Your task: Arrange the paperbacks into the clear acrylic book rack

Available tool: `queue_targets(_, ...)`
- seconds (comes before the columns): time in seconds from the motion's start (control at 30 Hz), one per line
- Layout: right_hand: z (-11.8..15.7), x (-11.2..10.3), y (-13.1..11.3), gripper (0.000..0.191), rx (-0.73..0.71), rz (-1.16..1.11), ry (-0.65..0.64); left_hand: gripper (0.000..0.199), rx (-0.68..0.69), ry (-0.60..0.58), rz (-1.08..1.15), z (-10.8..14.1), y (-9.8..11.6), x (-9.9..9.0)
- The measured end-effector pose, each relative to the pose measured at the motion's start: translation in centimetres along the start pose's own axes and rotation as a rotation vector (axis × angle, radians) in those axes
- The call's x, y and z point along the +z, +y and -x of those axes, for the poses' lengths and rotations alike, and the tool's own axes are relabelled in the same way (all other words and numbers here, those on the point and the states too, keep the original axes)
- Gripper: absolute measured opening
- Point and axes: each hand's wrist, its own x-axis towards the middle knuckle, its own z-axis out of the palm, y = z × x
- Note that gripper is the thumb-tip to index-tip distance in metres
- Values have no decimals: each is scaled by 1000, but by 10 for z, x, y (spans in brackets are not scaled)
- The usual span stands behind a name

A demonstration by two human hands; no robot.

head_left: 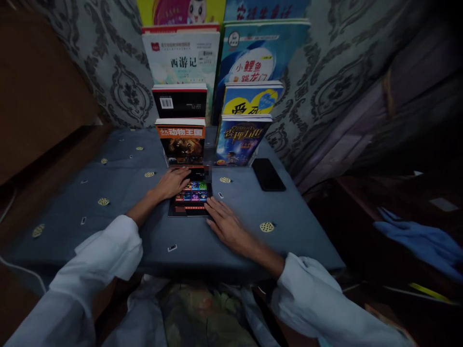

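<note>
A dark book [195, 196] with rows of small colourful pictures lies flat on the cloth-covered table in front of me. My left hand [174, 183] rests on its upper left part, fingers stretched out. On its lower right edge lie the extended fingertips of my right hand [224, 222]. Just behind the book stands an upright book with a lion on its cover [184, 144]. Beside that one, to the right, is a blue-purple book [241, 142].
More books stand in two stepped columns behind, among them a white one [181, 58] and a light blue one [260, 53]. A black phone [268, 175] lies at the right of the table [123, 193]. Patterned curtain hangs at the back. Blue cloth [419, 241] is at far right.
</note>
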Motion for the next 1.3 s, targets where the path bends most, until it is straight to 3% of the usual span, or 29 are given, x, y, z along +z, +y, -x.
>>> queue_targets(0.27,-2,1,0,47,-4,9,39,49,117,-5,52,-32,30,13)
queue_targets(0.43,-3,-1,-1,45,4,-5,46,50,163,-6,70,-45,28,20)
queue_targets(0.67,-4,3,6,42,1,-53,80,50,126,-26,49,-41,32,20)
queue_targets(0.83,-4,7,11,39,25,-80,119,53,142,-71,49,-21,47,17)
queue_targets(1.07,-2,4,10,48,170,-65,230,58,281,-139,50,40,79,10)
queue_targets(1.3,-2,7,18,50,149,-94,201,62,353,-104,-1,78,99,7)
